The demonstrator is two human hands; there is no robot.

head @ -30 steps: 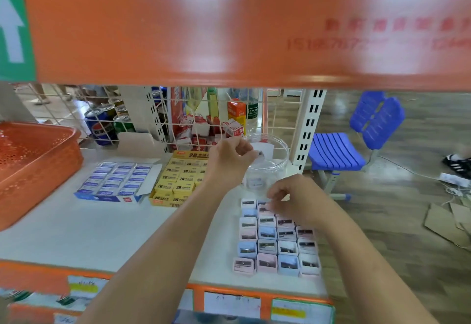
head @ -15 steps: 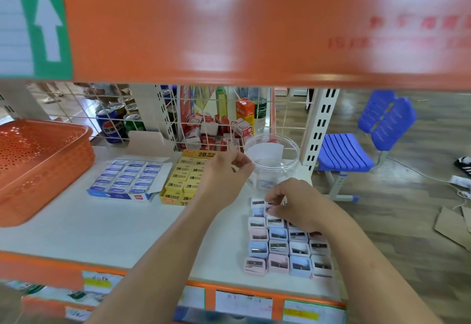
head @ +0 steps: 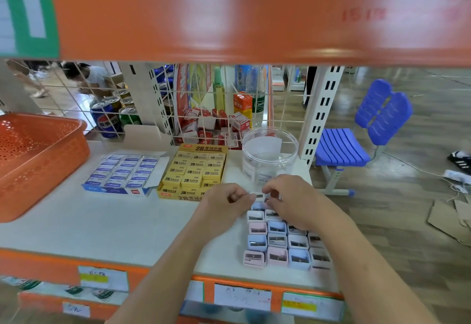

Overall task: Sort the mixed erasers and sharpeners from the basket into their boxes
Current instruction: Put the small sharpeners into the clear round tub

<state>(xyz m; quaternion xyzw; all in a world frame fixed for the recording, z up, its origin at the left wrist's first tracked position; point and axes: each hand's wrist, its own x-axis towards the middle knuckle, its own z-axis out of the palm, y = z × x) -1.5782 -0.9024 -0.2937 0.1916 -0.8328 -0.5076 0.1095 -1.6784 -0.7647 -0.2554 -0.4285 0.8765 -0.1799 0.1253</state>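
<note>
Several pastel sharpeners (head: 277,243) stand in neat rows on the white shelf (head: 102,221) at the front right. My left hand (head: 225,207) and my right hand (head: 293,200) meet just above the far end of those rows. Between their fingertips sits a small white sharpener (head: 259,195), pinched from both sides. Farther left lie an open blue box of erasers (head: 122,173) and an open yellow box of 2B erasers (head: 196,170). The orange basket (head: 38,160) sits at the far left; what it holds is hidden.
A clear round plastic jar (head: 270,155) stands open just behind my hands. A wire grid with cans and small red-white boxes closes off the back of the shelf. An orange shelf beam (head: 229,12) hangs low overhead. A blue chair (head: 356,140) stands right of the shelf.
My left hand came down and forward from the jar's rim to meet my right hand over the sharpener rows. The camera moved closer and to the left.
</note>
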